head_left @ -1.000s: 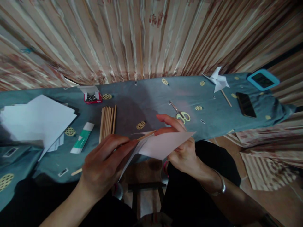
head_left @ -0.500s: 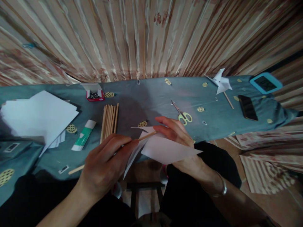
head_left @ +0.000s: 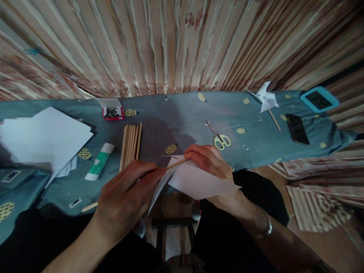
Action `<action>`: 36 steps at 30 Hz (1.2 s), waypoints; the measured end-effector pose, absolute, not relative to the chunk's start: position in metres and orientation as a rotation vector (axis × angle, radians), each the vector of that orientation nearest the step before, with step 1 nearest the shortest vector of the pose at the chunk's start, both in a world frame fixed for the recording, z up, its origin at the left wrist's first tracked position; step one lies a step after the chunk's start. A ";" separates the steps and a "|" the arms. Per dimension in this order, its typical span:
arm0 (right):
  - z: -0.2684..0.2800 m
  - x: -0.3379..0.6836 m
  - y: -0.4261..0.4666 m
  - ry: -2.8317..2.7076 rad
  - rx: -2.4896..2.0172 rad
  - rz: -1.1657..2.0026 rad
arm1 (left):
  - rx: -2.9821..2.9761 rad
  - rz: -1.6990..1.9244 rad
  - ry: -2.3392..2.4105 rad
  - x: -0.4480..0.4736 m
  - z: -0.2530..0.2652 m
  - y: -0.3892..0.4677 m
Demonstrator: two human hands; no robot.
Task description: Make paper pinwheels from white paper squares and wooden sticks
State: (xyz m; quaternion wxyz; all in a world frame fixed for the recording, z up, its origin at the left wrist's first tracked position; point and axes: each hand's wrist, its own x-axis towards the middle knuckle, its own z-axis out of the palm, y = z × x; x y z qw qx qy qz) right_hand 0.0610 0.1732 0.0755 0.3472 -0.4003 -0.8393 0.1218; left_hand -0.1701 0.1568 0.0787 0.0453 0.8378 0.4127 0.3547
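My left hand is closed round a thin wooden stick, whose tail end sticks out behind the hand at lower left. The stick's other end meets a white paper pinwheel, its blades fanned between my hands. With fingers closed, my right hand grips the pinwheel near its middle, at the stick's tip. What lies under the right fingertips is hidden. Beyond the hands, yellow-handled scissors lie with blades slightly apart. A bundle of wooden sticks rests just past my left hand.
Left on the patterned cloth are a stack of white paper, a green-and-white glue stick and a red box of metal pins. At right lie another pinwheel, a phone and a blue-framed timer. A curtain hangs behind.
My right hand's fingers, raised and spread before, have closed down onto the pinwheel at the stick's tip. The left hand has kept its hold on the stick.
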 end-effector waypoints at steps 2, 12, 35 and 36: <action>0.076 0.061 0.173 -2.177 -1.043 0.338 | 2.534 1.064 1.253 -0.170 0.079 0.156; 0.078 0.060 0.173 -2.178 -1.049 0.359 | 2.510 1.084 1.262 -0.168 0.080 0.154; 0.057 0.060 0.197 -2.311 -1.078 0.256 | 2.666 1.102 1.280 -0.168 0.061 0.177; 0.058 0.060 0.197 -2.329 -1.079 0.247 | 2.668 1.112 1.263 -0.168 0.060 0.178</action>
